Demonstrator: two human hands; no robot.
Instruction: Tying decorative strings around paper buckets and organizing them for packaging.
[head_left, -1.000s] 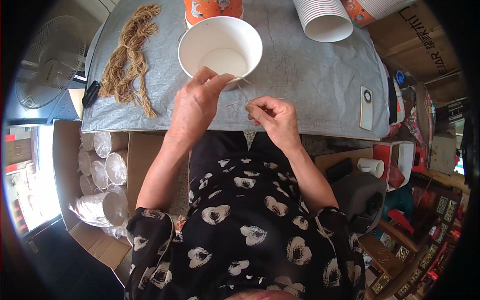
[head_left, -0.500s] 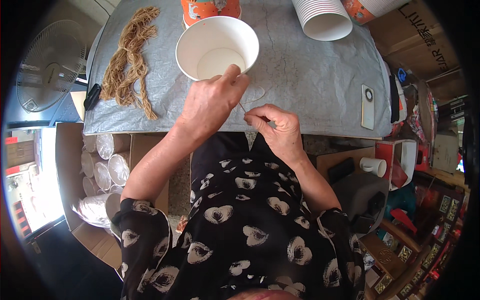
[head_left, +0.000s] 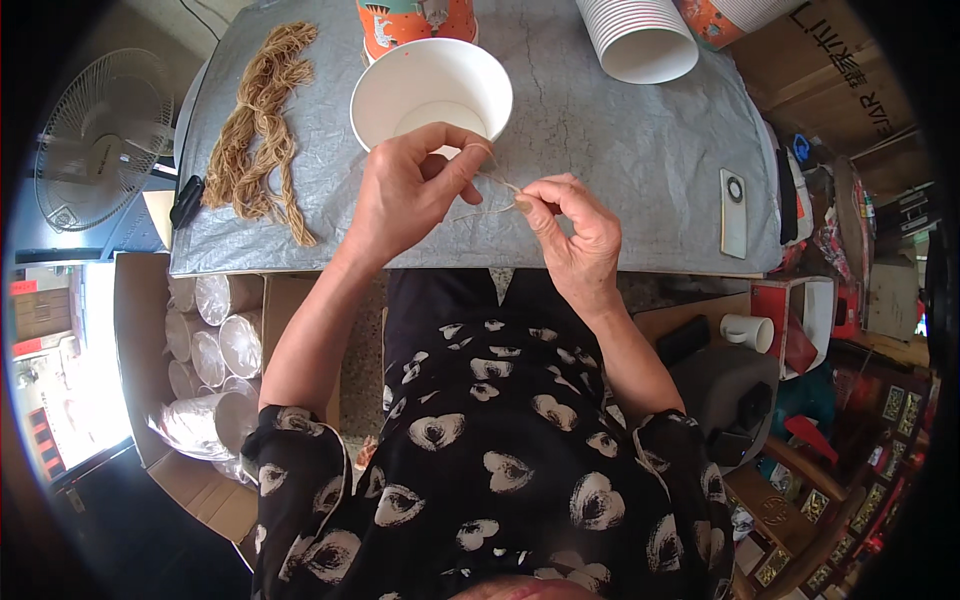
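Our right hand (head_left: 580, 235) has edged right and farther; it and our left hand (head_left: 412, 195) pinch thin string (head_left: 508, 184), probably to control it

Two hands (head_left: 405, 195) (head_left: 588, 240), one twine bundle (head_left: 258, 125), one phone (head_left: 733, 220), one mug (head_left: 750, 332).

Bright light (head_left: 95, 370) blazes at far left, near a fan (head_left: 103, 150); speckled floor (head_left: 368, 350) shows below the grey-covered table (head_left: 640, 200).

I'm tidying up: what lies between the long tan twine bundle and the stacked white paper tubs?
In the head view, an open round white paper tub, the left hand at its near rim, and an orange patterned tub behind.
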